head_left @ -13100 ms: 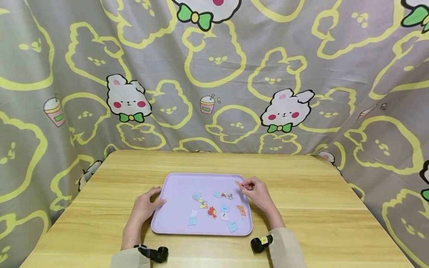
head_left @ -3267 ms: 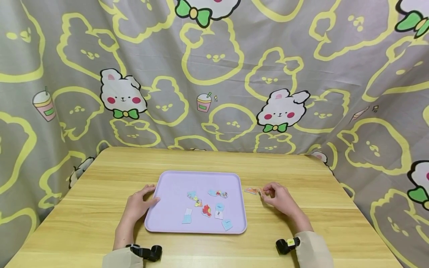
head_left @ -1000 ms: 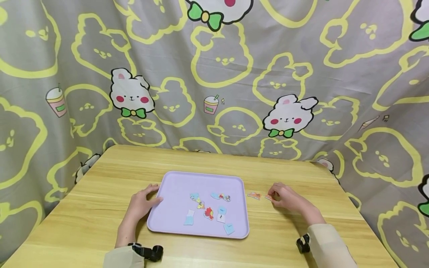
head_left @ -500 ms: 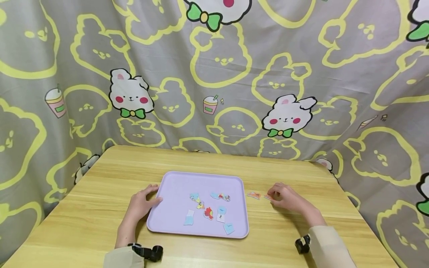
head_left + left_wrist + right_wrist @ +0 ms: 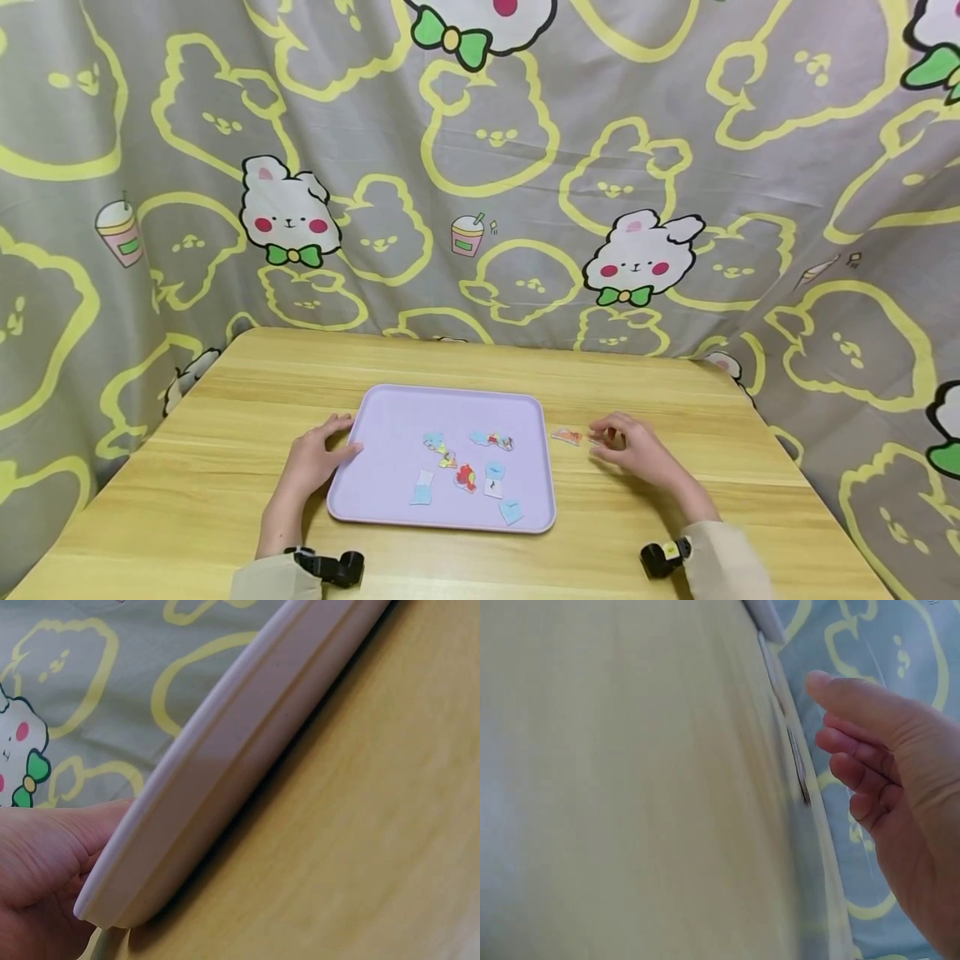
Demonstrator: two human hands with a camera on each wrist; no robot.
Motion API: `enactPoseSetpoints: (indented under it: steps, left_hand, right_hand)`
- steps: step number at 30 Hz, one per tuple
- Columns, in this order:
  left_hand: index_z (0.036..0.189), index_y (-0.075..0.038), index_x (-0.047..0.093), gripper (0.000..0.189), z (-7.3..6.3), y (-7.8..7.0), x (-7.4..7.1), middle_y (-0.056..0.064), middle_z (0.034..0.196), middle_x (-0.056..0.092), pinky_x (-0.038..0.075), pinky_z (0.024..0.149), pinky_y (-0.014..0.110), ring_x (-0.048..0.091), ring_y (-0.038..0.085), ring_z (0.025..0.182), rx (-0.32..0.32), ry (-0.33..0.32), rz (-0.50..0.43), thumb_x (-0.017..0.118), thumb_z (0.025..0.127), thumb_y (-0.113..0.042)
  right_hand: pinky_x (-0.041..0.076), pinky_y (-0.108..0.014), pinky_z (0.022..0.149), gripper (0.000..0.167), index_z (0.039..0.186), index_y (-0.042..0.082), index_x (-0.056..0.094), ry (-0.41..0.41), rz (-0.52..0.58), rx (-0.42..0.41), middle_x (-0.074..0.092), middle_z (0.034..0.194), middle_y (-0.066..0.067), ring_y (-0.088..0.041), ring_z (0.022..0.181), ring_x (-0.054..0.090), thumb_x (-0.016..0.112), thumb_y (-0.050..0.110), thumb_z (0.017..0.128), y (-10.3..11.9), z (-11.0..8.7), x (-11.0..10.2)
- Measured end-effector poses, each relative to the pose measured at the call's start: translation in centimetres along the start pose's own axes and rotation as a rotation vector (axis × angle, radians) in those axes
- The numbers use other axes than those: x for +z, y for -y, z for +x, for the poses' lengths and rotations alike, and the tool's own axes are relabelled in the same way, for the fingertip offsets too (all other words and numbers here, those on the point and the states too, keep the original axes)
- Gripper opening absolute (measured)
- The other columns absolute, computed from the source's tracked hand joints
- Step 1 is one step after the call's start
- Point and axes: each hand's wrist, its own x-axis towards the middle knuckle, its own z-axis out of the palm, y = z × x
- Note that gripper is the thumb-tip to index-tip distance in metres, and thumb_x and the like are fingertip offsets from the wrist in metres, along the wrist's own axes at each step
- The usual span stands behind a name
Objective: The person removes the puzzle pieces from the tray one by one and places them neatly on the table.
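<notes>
My left hand (image 5: 313, 458) grips the left rim of a lilac tray (image 5: 405, 404), thumb over the edge; the left wrist view shows that thumb (image 5: 97, 825) against the tray's side wall (image 5: 202, 765). Right of the tray, on the table, lies an orange puzzle piece (image 5: 567, 436). Close beside it is a second orange puzzle piece (image 5: 595, 438), partly covered by my right hand (image 5: 633, 450). In the right wrist view the right hand (image 5: 907, 765) hovers apart from the near puzzle piece (image 5: 798, 765), thumb extended, fingers loosely bent, holding nothing.
Several pieces lie on the tray: a red piece (image 5: 465, 477), a joined blue-and-yellow strip (image 5: 441, 448), another joined strip (image 5: 492, 439), and blue-and-white pieces (image 5: 422, 487). A patterned curtain (image 5: 480, 208) hangs behind the wooden table (image 5: 637, 517).
Two orange pieces, earlier at the tray's right side, one in my right hand, now lie on the table. In the last half second that hand has let go of the second piece. The left stays put.
</notes>
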Motion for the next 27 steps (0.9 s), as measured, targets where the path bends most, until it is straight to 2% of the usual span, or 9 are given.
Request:
enactPoseSetpoints:
  steps: [8, 15, 23, 27]
  left_hand:
    - [0.139, -0.001, 0.053, 0.054, -0.1, 0.0, 0.0, 0.027, 0.152, 0.036, 0.027, 0.117, 0.062, 0.029, 0.050, 0.142, -0.001, 0.005, 0.006, 0.068, 0.092, -0.022]
    - [0.139, -0.002, 0.053, 0.054, 0.0, 0.0, 0.0, 0.026, 0.152, 0.036, 0.028, 0.117, 0.062, 0.029, 0.050, 0.142, -0.006, 0.004, 0.013, 0.068, 0.091, -0.023]
    - [0.139, -0.002, 0.053, 0.054, 0.0, -0.1, -0.1, 0.026, 0.152, 0.037, 0.028, 0.116, 0.062, 0.030, 0.050, 0.141, -0.006, 0.005, 0.021, 0.068, 0.092, -0.024]
    - [0.139, -0.002, 0.053, 0.053, 0.0, -0.2, -0.1, 0.026, 0.152, 0.037, 0.028, 0.116, 0.062, 0.030, 0.050, 0.142, -0.010, 0.006, 0.022, 0.068, 0.092, -0.023]
  right_hand:
    - [0.049, -0.021, 0.063, 0.032, 0.109, 0.004, 0.070, -0.033, 0.075, -0.016, 0.066, 0.092, -0.003, -0.012, 0.078, 0.055, 0.079, 0.018, 0.081, 1.4, 0.4, 1.6]
    - [0.050, -0.021, 0.067, 0.034, 0.110, 0.003, 0.070, -0.015, 0.107, -0.028, 0.068, 0.096, -0.003, -0.012, 0.081, 0.057, 0.079, 0.018, 0.081, 3.0, 1.4, 2.7]
    - [0.056, -0.026, 0.083, 0.037, 0.113, 0.005, 0.069, 0.017, 0.121, -0.048, 0.067, 0.103, -0.005, -0.019, 0.093, 0.061, 0.080, 0.020, 0.080, 4.5, 2.0, 4.0]
    - [0.055, -0.029, 0.089, 0.039, 0.114, 0.008, 0.069, 0.041, 0.085, -0.073, 0.067, 0.108, -0.002, -0.017, 0.098, 0.060, 0.079, 0.026, 0.081, 5.5, 2.1, 4.6]
